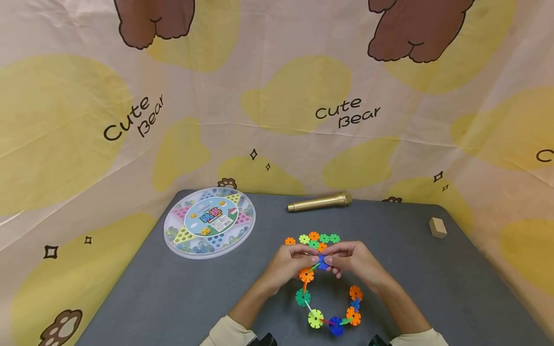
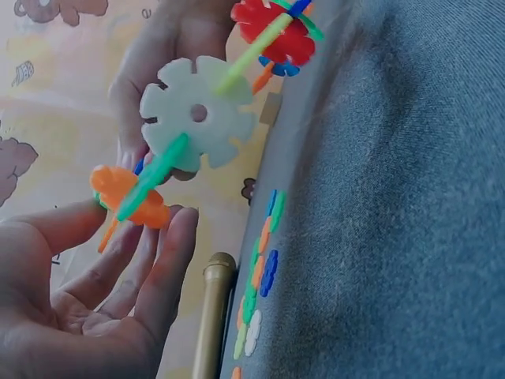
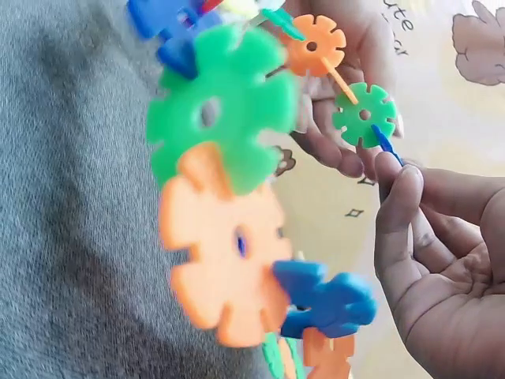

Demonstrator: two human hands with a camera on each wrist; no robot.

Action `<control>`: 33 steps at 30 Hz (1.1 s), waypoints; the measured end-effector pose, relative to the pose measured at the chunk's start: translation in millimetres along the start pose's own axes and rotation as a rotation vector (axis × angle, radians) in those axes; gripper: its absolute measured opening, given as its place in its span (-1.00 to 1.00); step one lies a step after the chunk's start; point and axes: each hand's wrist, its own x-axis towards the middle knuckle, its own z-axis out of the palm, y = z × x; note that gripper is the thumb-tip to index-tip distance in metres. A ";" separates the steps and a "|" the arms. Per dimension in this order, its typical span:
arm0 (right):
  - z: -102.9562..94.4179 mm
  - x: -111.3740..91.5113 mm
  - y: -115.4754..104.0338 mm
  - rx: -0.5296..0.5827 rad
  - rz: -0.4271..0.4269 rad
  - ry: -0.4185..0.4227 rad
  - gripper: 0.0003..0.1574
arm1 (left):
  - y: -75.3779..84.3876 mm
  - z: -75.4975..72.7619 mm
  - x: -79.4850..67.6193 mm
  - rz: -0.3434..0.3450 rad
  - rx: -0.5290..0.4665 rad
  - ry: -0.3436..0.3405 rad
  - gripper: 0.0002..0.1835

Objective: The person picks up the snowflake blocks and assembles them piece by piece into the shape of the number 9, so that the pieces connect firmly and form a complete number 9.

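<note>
A chain of slotted plastic snowflake discs hangs in a loop from both hands, with an orange disc (image 1: pixel 306 275), a teal disc (image 1: pixel 303 297) and a yellow-green disc (image 1: pixel 315 318) down its left side. My left hand (image 1: pixel 283 266) pinches the chain near its upper end, thumb and fingers around an orange disc (image 2: pixel 130 197) in the left wrist view. Between thumb and forefinger, my right hand (image 1: pixel 358 262) grips a blue disc (image 3: pixel 387 146), which meets a green disc (image 3: pixel 364 115). The chain's other end, with an orange disc (image 1: pixel 356 293), curves up below the right hand.
Loose snowflake discs (image 1: pixel 313 236) lie on the grey table (image 1: pixel 143 298) just beyond the hands. A round Chinese checkers box (image 1: pixel 209 223) sits at the back left. A gold microphone (image 1: pixel 320 202) lies at the back, and a small wooden block (image 1: pixel 437 228) at the right.
</note>
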 end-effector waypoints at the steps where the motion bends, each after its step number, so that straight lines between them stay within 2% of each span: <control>1: 0.9 -0.1 -0.3 -0.006 -0.003 -0.006 -0.65 | -0.5 0.0 0.0 0.006 0.000 -0.004 -0.73; 10: 5.6 -0.5 -1.6 -0.014 -0.014 -0.037 -0.68 | -2.0 -1.4 0.7 0.034 -0.069 -0.032 -0.75; 13: 4.5 -0.2 -1.3 -0.029 -0.012 -0.008 -0.65 | -1.7 -2.9 1.2 0.037 -0.061 -0.022 -0.76; 18: -5.6 2.0 5.0 -0.096 -0.032 0.091 -0.55 | 0.1 -6.7 2.0 0.041 0.020 0.023 -0.80; 22: -18.4 4.5 14.9 -0.126 -0.038 0.129 -0.52 | 2.1 -10.1 1.8 0.015 -0.004 0.028 -0.79; 29: -31.0 6.7 28.1 -0.253 0.021 0.103 -0.56 | -0.4 -16.6 2.1 -0.012 -0.041 0.024 -0.77; 33: -31.4 7.3 30.4 -0.348 0.000 0.057 -0.56 | -1.2 -19.0 3.4 -0.027 -0.034 0.041 -0.77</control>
